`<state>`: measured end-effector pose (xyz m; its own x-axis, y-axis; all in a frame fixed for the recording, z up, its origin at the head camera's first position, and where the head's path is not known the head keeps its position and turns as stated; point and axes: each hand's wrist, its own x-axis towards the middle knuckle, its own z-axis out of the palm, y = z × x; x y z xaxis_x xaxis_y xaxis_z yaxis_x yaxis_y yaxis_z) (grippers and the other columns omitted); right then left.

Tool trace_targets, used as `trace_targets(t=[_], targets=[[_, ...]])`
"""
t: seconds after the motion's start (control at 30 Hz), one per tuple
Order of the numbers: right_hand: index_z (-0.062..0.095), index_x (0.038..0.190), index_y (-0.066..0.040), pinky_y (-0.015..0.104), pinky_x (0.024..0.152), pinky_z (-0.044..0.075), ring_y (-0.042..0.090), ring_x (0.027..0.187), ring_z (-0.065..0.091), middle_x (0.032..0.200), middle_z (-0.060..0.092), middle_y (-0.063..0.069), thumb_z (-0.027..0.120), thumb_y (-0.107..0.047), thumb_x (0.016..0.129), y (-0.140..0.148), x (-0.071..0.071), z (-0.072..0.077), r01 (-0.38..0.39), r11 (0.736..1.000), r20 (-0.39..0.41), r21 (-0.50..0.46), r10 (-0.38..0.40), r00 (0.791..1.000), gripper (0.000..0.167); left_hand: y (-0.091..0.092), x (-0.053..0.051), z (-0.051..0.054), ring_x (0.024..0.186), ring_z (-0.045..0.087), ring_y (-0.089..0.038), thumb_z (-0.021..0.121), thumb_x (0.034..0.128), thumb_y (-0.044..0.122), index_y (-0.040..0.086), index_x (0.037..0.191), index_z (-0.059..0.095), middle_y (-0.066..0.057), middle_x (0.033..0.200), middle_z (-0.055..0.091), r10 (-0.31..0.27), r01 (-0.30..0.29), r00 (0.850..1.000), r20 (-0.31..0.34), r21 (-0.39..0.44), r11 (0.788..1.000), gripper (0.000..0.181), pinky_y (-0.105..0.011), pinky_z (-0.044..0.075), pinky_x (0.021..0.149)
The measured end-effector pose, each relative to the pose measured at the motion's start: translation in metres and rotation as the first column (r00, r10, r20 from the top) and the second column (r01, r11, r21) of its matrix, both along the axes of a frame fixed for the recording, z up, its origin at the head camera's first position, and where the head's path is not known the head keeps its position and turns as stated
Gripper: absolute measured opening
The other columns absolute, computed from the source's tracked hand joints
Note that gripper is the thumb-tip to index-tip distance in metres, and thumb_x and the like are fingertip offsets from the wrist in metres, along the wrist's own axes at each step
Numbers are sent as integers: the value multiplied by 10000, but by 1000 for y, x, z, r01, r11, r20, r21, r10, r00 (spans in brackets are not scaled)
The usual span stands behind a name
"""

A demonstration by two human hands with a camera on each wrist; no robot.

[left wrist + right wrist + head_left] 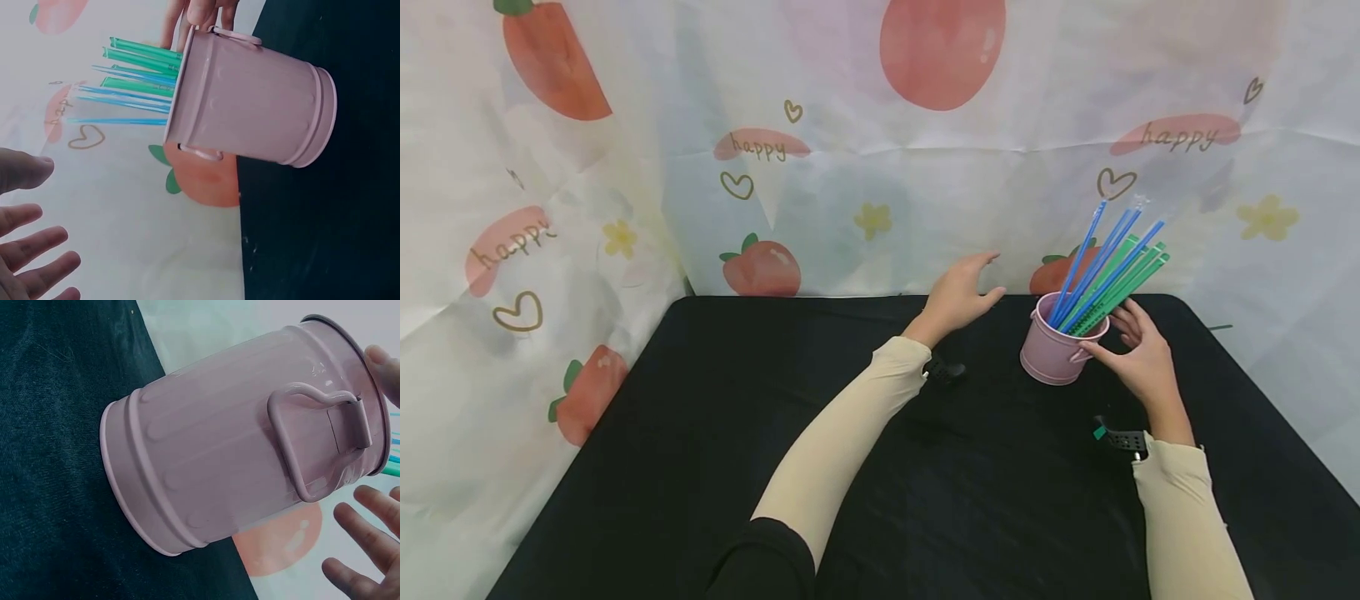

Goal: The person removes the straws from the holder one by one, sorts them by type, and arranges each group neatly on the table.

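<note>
Pink bucket stands between the hands, nearer the right; blue sticks and green sticks lean from it, lower ends hidden inside. I see the right hand loose-fingered beside it, thumb contact unclear, and the left hand spread, empty, farther off. Black counter lies beneath.

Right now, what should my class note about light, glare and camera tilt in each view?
Head view: soft, even light, gentle crease shading on the printed backdrop, little detail in the dark tabletop; left wrist view: turned sideways, so the pink bucket appears to lie down; right wrist view: sideways too, small bright glints on the bucket near its top.
</note>
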<state>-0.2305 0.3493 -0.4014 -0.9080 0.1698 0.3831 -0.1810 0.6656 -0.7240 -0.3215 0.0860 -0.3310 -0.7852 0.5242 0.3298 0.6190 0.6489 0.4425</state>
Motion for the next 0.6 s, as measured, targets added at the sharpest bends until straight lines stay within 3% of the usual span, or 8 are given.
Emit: trace_targets(t=[0.13, 0.23, 0.3, 0.47, 0.6], targets=[[226, 1504, -167, 160, 1093, 337, -126, 1235, 414, 1437, 417, 228, 741, -229, 815, -1, 0, -1, -11, 1000, -18, -1, 11, 1000, 863, 8, -1, -3, 1261, 502, -137, 592, 927, 312, 162, 1434, 391, -9, 1382, 523, -23, 23, 1000, -5, 58, 998, 566, -268, 436, 1037], [238, 1500, -159, 129, 1068, 346, -184, 1180, 399, 1416, 437, 243, 749, -221, 808, -1, 0, -2, -18, 1000, -21, 5, 18, 1000, 863, 13, -2, -6, 1229, 534, -147, 619, 913, 296, 148, 1416, 417, -27, 1352, 552, -43, 42, 999, 12, 126, 991, 562, -258, 450, 1020], [236, 1501, -159, 167, 1085, 354, -111, 1232, 421, 1410, 445, 243, 751, -225, 806, -2, 0, -2, -20, 1000, -12, 15, 20, 1000, 867, 17, -2, -7, 1210, 552, -156, 637, 902, 282, 139, 1400, 437, -40, 1329, 572, -66, 60, 998, 25, 183, 981, 556, -247, 459, 1007], [224, 1505, -157, 404, 1114, 360, 322, 1306, 437, 1407, 452, 238, 752, -245, 805, -3, -1, -3, -27, 999, 21, 39, 26, 999, 881, 26, -4, -9, 1164, 586, -160, 668, 880, 258, 131, 1366, 475, -53, 1278, 606, -131, 108, 990, 55, 304, 946, 537, -233, 478, 979], [232, 1502, -137, 511, 1080, 353, 410, 1272, 431, 1399, 456, 246, 751, -253, 807, -3, -1, -4, -29, 999, 44, 40, 27, 999, 875, 35, -6, -11, 1144, 599, -149, 678, 871, 264, 131, 1352, 491, -65, 1260, 615, -174, 132, 981, 80, 377, 917, 533, -242, 486, 978]])
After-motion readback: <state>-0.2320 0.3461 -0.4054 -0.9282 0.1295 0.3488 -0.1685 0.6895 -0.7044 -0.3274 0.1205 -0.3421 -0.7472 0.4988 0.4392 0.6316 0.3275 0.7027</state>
